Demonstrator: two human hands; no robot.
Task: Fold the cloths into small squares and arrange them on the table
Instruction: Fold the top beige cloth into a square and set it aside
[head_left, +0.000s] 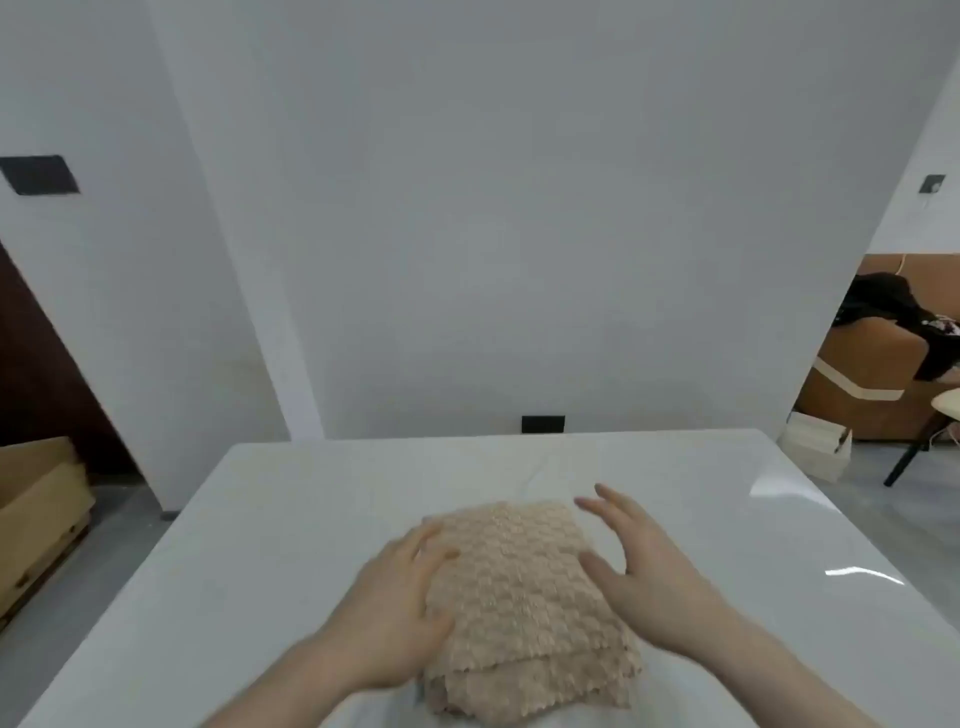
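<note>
- Beige textured cloth (524, 608), folded in layers, lies on the white table (260, 519) at lower centre of frame.
- Left hand (400, 608) lies flat against the cloth's left edge, fingers spread, gripping nothing.
- Right hand (644, 577) is open at the cloth's right edge, fingers apart; contact unclear.
- Cardboard box (36, 514) at far left.
- Chair (883, 374) at far right.
</note>
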